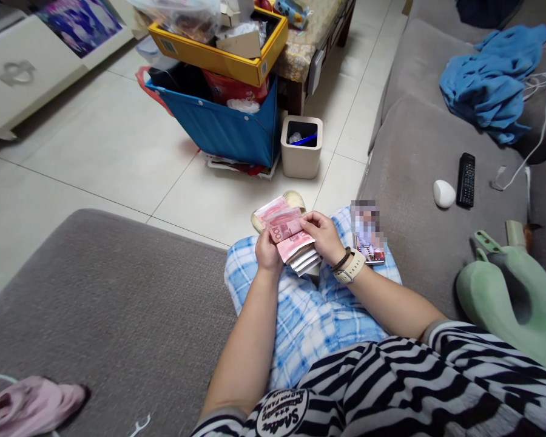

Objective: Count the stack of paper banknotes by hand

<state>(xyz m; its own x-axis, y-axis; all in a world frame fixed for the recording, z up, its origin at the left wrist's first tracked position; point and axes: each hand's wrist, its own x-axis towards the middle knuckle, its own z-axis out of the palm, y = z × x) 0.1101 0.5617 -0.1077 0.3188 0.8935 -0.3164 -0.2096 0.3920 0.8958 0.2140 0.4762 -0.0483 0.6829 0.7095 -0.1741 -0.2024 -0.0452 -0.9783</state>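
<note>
Between my hands, above my lap, is a bundle of red 100 banknotes [295, 247], folded over in the middle, with several pale note ends fanned out at the lower right. My left hand [267, 250] is closed on the bundle's left side. The fingers of my right hand [322, 233] pinch a banknote [286, 224] on top, near its right end. A watch with a cream strap [351, 267] and a dark braided bracelet are on my right wrist. On my right thigh, beside that wrist, lies a phone [371, 252] with its screen lit and partly blurred out.
Grey sofa seats lie on both sides. On the right are a remote [466, 180], a white rounded object [444, 194], a green neck pillow [486, 285] and blue cloth [486, 85]. Ahead stand a small bin [301, 161] and a blue basket [227, 130] under a yellow box [209, 59].
</note>
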